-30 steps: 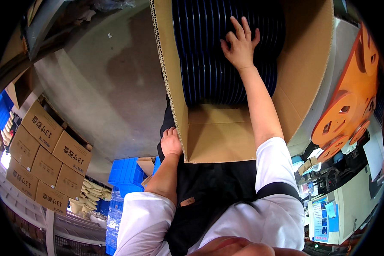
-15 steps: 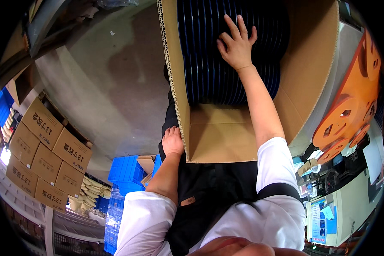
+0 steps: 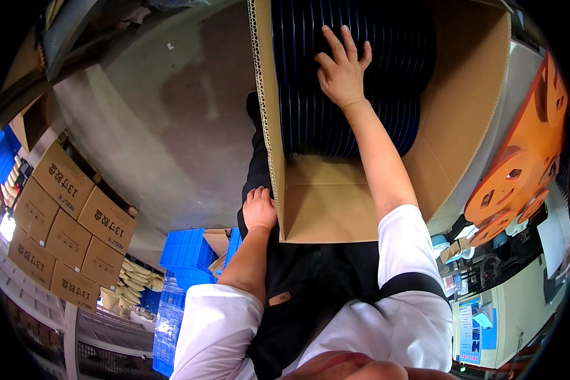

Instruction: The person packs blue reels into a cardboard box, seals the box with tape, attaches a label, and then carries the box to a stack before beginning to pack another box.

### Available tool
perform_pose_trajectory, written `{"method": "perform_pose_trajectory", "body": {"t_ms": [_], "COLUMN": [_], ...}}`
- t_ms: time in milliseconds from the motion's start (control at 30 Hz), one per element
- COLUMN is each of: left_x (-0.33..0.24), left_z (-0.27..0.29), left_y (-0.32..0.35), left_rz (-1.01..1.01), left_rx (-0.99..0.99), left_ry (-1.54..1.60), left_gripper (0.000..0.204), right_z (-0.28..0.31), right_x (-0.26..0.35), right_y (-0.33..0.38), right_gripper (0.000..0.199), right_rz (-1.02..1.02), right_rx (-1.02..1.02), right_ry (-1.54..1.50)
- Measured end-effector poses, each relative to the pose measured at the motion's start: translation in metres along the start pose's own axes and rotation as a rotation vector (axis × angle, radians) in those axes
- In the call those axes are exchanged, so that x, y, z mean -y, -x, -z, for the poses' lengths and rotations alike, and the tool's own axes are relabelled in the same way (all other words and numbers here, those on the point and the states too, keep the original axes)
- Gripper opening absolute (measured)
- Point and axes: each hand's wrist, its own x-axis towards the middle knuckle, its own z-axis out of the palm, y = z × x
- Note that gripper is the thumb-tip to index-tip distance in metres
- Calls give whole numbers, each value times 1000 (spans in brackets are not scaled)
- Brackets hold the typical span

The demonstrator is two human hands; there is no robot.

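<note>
In front of me stands an open cardboard box (image 3: 326, 209), its near wall close to my legs. Rows of dark round discs (image 3: 297, 76) with bluish edges are packed upright inside it, side by side. My right hand (image 3: 343, 79) reaches over the top of these discs with fingers spread; it holds none of them, and whether the fingertips touch is hard to tell. At the box's near left corner, my left hand (image 3: 259, 209) rests against the outside of the wall, fingers stretched out and lying flat. Part of the discs lies beyond the upper picture edge.
Large orange round pieces (image 3: 519, 171) stand on the right of the box. Stacked cardboard cartons (image 3: 69, 215) are at the left, with blue crates (image 3: 187, 256) nearer me. Grey floor (image 3: 190, 126) lies left of the box. A pale cabinet (image 3: 522, 310) is at lower right.
The box with its discs appears shifted slightly to the right in view. My right hand has moved a little left across the discs; my left hand stays at the corner.
</note>
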Motion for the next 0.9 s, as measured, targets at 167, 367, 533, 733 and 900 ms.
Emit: {"method": "perform_pose_trajectory", "body": {"t_ms": [167,367,533,733,900], "left_x": [6,8,7,11,11], "left_z": [-9,-7,-5,-7,-5], "left_y": [-2,-2,-2,-1,-3], "left_rz": [-48,-77,-74,-76,-84], "left_rx": [-21,-30,-24,11,3], "left_ry": [-41,-57,-53,-61,-70], "left_gripper": [25,24,25,26,26], "right_z": [-10,-26,-23,-21,-32], "right_x": [11,18,16,32,36], "right_y": [0,0,-1,-7,-9], "right_gripper": [13,19,17,12,17], "right_rz": [-49,39,53,-10,42], "right_rx": [-32,-163,-56,-123,-174], "right_ry": [-15,-51,-19,-101,50]}}
